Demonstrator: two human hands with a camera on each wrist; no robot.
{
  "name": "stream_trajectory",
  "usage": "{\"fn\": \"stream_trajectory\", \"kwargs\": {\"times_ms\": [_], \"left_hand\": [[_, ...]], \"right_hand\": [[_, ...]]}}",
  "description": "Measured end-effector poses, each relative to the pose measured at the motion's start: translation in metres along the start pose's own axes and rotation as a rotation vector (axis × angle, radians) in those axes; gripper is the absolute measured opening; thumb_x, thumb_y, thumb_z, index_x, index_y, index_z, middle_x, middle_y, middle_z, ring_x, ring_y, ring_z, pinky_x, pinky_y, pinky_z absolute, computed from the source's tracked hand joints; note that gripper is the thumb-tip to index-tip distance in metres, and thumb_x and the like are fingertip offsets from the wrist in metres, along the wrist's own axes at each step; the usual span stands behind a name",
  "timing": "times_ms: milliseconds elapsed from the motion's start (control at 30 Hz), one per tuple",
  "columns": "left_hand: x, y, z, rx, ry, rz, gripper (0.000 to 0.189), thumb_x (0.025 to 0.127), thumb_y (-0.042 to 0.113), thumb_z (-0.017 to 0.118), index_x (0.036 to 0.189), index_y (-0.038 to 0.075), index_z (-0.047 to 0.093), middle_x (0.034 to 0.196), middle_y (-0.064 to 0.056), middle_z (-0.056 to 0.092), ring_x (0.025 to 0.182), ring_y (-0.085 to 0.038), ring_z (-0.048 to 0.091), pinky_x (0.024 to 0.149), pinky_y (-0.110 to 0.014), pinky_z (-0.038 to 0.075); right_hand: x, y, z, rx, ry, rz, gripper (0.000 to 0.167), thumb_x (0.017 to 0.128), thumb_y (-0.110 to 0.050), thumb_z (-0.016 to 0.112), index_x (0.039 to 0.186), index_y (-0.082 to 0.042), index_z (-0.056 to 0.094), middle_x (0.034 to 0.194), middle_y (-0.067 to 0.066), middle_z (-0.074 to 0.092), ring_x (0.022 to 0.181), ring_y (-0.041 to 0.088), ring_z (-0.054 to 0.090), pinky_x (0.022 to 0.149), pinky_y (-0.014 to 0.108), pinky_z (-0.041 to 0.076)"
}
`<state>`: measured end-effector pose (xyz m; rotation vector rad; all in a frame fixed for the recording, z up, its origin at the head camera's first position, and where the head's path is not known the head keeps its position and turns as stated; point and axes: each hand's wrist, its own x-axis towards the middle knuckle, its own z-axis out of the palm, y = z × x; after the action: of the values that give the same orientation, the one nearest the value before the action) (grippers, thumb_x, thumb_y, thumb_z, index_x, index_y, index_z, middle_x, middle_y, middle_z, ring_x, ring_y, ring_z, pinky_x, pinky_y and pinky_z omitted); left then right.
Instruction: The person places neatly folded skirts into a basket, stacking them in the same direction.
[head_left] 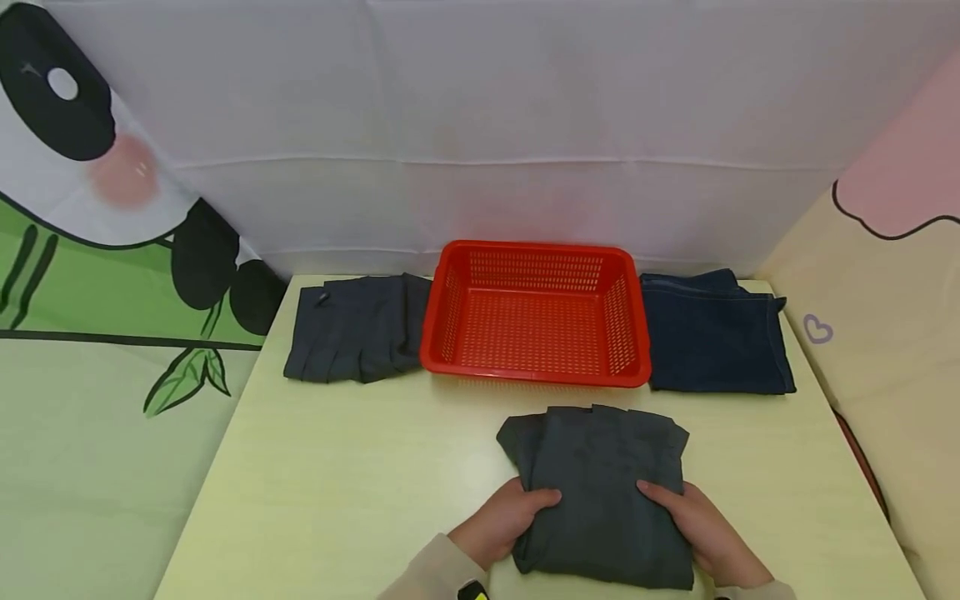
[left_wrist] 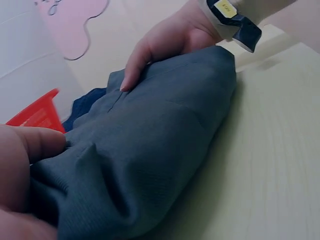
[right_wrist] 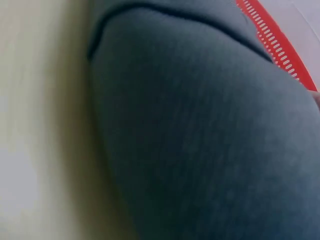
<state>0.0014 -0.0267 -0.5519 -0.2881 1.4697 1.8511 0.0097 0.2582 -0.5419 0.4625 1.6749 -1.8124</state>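
- Left hand point(head_left: 506, 518), right hand point(head_left: 703, 532): each grip pinches a side edge of the folded grey garment point(head_left: 607, 508).
- Narrow worktop strip point(head_left: 480, 402) separates it from the red basket point(head_left: 536, 375).

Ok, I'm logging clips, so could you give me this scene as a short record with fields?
left hand: grips left side of grey cloth, thumb on top
right hand: grips its right side, thumb on top
grey cloth: folded, in front of basket
basket: red, perforated
charcoal cloth: folded, left of basket
denim: folded, navy, right of basket
table: pale yellow
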Motion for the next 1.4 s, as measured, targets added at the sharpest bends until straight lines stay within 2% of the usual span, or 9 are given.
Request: {"fn": "stream_trajectory", "kwargs": {"times_ms": [167,333,533,700,833,1000,1167,1267,1400], "left_hand": [[-0.011,-0.004,-0.015,-0.069,0.006,0.045,0.057,0.097,0.017,0.068,0.145,-0.007,0.048,0.131,-0.014,0.066,0.117,-0.031,0.066,0.099,-0.044,0.054],[-0.021,-0.005,-0.032,-0.1,0.011,0.068,0.057,0.098,0.019,0.068,0.145,-0.008,0.048,0.129,-0.015,0.067,0.115,-0.031,0.067,0.098,-0.044,0.054],[-0.03,-0.003,-0.05,-0.11,0.02,0.101,0.057,0.099,0.021,0.066,0.144,-0.01,0.047,0.128,-0.016,0.068,0.113,-0.03,0.068,0.097,-0.044,0.055],[-0.037,0.003,-0.065,-0.074,0.064,0.108,0.062,0.1,0.025,0.066,0.146,-0.01,0.045,0.129,-0.016,0.067,0.114,-0.03,0.068,0.098,-0.043,0.054],[-0.041,0.008,-0.074,-0.06,0.063,0.119,0.063,0.1,0.026,0.064,0.147,-0.011,0.042,0.128,-0.017,0.067,0.113,-0.03,0.068,0.098,-0.044,0.054],[-0.042,0.007,-0.078,-0.076,0.051,0.131,0.061,0.101,0.024,0.063,0.146,-0.011,0.043,0.126,-0.015,0.068,0.112,-0.028,0.069,0.098,-0.043,0.054],[-0.043,0.007,-0.078,-0.085,0.048,0.144,0.057,0.101,0.023,0.063,0.144,-0.011,0.046,0.124,-0.014,0.069,0.11,-0.026,0.069,0.098,-0.042,0.054],[-0.045,0.01,-0.076,-0.095,0.032,0.149,0.057,0.101,0.023,0.063,0.145,-0.01,0.046,0.126,-0.015,0.068,0.111,-0.026,0.069,0.098,-0.042,0.054],[-0.052,0.02,-0.071,-0.109,0.005,0.154,0.063,0.101,0.026,0.065,0.149,-0.009,0.042,0.132,-0.018,0.065,0.116,-0.029,0.067,0.101,-0.043,0.052]], "right_hand": [[0.005,-0.002,0.01,0.093,-0.14,-0.002,0.081,0.107,-0.037,0.056,0.159,0.01,0.014,0.131,0.009,0.066,0.113,0.024,0.069,0.097,0.044,0.055],[0.008,-0.004,0.024,0.129,-0.216,-0.023,0.076,0.108,-0.033,0.055,0.158,0.01,0.017,0.131,0.009,0.067,0.114,0.024,0.069,0.098,0.043,0.054],[0.014,-0.005,0.042,0.146,-0.258,-0.04,0.072,0.108,-0.029,0.055,0.158,0.01,0.021,0.132,0.009,0.067,0.115,0.023,0.068,0.098,0.042,0.054],[0.02,-0.008,0.059,0.138,-0.267,-0.031,0.077,0.107,-0.033,0.058,0.158,0.009,0.02,0.138,0.011,0.063,0.12,0.022,0.065,0.102,0.041,0.052],[0.024,-0.011,0.071,0.126,-0.274,-0.021,0.082,0.105,-0.037,0.06,0.16,0.006,0.018,0.145,0.013,0.057,0.125,0.023,0.061,0.105,0.042,0.049],[0.027,-0.013,0.078,0.11,-0.254,-0.017,0.083,0.104,-0.037,0.063,0.16,0.006,0.019,0.145,0.014,0.057,0.125,0.024,0.062,0.104,0.042,0.05],[0.025,-0.013,0.08,0.149,-0.25,-0.038,0.077,0.104,-0.028,0.063,0.159,0.006,0.021,0.142,0.013,0.059,0.123,0.024,0.064,0.103,0.042,0.051],[0.019,-0.018,0.08,0.164,-0.253,-0.048,0.077,0.104,-0.024,0.063,0.16,0.004,0.02,0.145,0.013,0.057,0.124,0.024,0.062,0.104,0.043,0.05],[0.008,-0.03,0.076,0.13,-0.267,-0.078,0.077,0.104,-0.022,0.063,0.162,0.0,0.016,0.15,0.013,0.052,0.127,0.023,0.06,0.106,0.043,0.048]]}}
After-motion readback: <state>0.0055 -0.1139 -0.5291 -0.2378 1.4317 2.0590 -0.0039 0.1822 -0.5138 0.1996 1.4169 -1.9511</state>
